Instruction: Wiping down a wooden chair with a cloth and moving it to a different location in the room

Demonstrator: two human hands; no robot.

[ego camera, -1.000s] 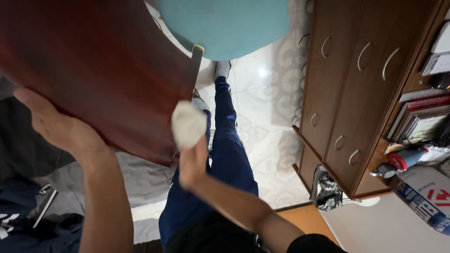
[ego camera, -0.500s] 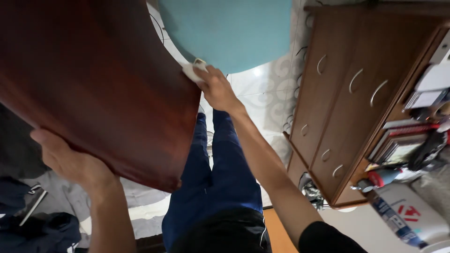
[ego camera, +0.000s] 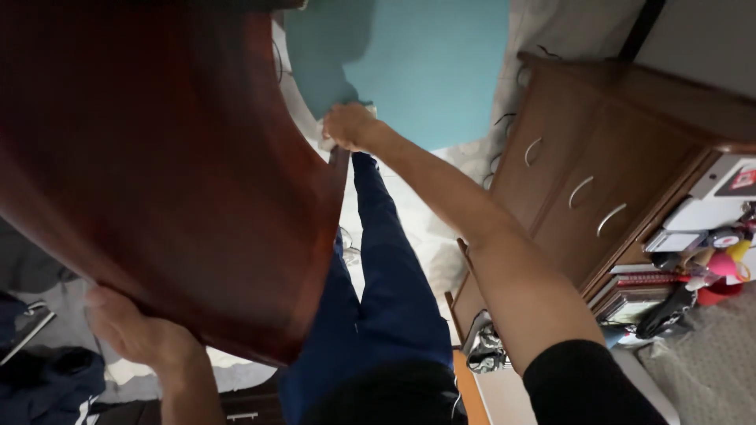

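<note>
My left hand point(ego camera: 138, 338) grips the near rim of the dark red wooden board point(ego camera: 165, 157), fingers curled under it, thumb on top. The board slants up and away from that hand. At its far edge my right hand point(ego camera: 350, 126) is closed on a white cloth point(ego camera: 327, 132), pressing it to the wood. Beyond lies a teal mat point(ego camera: 425, 63); right of my arm stands a brown cabinet point(ego camera: 598, 173).

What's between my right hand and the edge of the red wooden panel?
In the head view, a small white cloth sits pressed between the right hand and the far edge of the red wooden panel.
</note>
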